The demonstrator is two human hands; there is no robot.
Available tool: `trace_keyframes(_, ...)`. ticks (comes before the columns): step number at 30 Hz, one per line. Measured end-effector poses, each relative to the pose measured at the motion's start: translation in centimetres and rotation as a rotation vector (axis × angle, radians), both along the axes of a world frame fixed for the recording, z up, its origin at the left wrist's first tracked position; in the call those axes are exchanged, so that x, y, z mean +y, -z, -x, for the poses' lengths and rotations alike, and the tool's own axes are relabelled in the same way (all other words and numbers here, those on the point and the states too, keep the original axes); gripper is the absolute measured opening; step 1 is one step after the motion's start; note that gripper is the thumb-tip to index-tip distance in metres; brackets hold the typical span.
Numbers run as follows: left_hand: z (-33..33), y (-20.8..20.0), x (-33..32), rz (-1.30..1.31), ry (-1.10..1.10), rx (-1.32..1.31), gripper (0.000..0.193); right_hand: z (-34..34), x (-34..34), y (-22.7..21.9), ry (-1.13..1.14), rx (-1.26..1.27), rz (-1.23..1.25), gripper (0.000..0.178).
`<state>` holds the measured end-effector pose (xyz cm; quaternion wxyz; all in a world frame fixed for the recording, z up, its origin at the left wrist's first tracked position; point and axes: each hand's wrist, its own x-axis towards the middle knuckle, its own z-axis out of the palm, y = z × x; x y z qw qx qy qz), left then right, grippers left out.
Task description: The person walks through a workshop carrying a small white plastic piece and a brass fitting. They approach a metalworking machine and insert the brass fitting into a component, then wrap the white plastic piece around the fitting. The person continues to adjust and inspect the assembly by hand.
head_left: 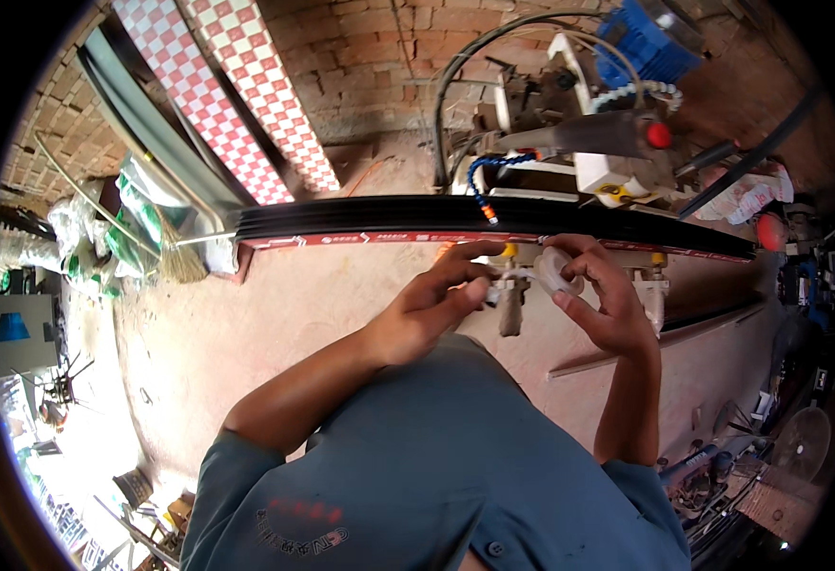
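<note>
A roll of clear tape (552, 270) is in my right hand (612, 300), its thumb and fingers closed around the ring. My left hand (427, 306) is at the left of the roll, fingers curled and thumb drawn in. A small whitish bit shows at its fingertips, too blurred to name. A pale strip seems to stretch between the roll and these fingers. Just beyond both hands runs a bundle of long black profiles (370, 217), with a red printed strip (341, 239) along its near side. Below the hands a metal clamp with a yellow knob (510, 249) is partly hidden.
Behind the bundle stands a machine with a blue motor (650, 43), a red knob (659, 135) and a blue segmented hose (479, 181). Red-and-white checkered panels (265, 90) lean at the back left, near a straw broom (181, 255). Tools and a fan (804, 443) crowd the right.
</note>
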<state>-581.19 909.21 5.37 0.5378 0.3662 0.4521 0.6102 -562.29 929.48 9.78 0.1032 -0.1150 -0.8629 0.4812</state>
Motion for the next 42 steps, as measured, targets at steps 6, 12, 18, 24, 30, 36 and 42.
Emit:
trace_keyframes(6,1.7,1.2,-5.0,0.098,-0.16,-0.049,0.04,3.9,-7.7,1.8,0.082,-0.078,0.271,0.022)
trace_keyframes(12,4.3,2.3,-10.5,0.096,-0.306,-0.201,0.035,6.9,-12.8,2.3,0.064,-0.102,0.317,0.043)
trace_keyframes(18,6.8,2.2,-14.4,0.101,-0.253,-0.326,0.039,9.3,-16.2,2.1,0.025,-0.087,0.235,0.051)
trace_keyframes(24,7.8,2.2,-16.7,0.148,-0.172,-0.604,0.047,10.6,-18.5,2.9,0.038,-0.051,0.186,0.045)
trace_keyframes(30,8.6,2.8,-17.2,0.178,-0.151,-0.629,0.046,11.2,-19.8,3.1,0.014,-0.047,0.154,0.043)
trace_keyframes(36,9.4,3.1,-17.5,0.215,-0.205,-0.578,0.043,11.7,-20.8,2.7,0.051,-0.057,0.119,0.042)
trace_keyframes(42,9.6,3.1,-17.5,0.163,-0.168,-0.639,0.045,11.6,-21.2,2.5,0.106,-0.104,0.089,0.043)
